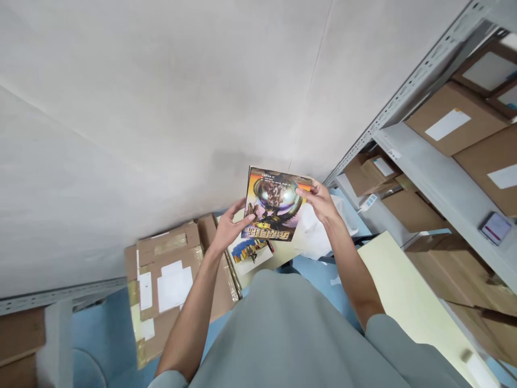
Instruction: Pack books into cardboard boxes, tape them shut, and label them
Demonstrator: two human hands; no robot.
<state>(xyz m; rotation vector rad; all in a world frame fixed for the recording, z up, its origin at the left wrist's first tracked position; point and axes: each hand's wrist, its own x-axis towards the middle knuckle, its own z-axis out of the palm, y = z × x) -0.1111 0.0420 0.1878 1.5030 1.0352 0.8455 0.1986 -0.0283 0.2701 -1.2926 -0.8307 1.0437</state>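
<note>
A thin book (274, 207) with a colourful illustrated cover is held up between both hands, its printed title upside down to me. My left hand (233, 223) grips the left edge, thumb on the cover and fingers behind. At the upper right corner, my right hand (318, 199) pinches the book the same way. Below it, partly hidden, another printed item (251, 256) with a blue and yellow picture lies on a pale surface. White plastic wrapping (319, 229) sits under my right hand.
Flattened cardboard boxes (173, 285) lean at the left. Grey shelving (436, 151) with cardboard boxes (460, 116) and a phone (496, 228) stands at the right. A pale yellow board (416, 296) lies beside my right arm. A bare wall (181, 97) rises ahead.
</note>
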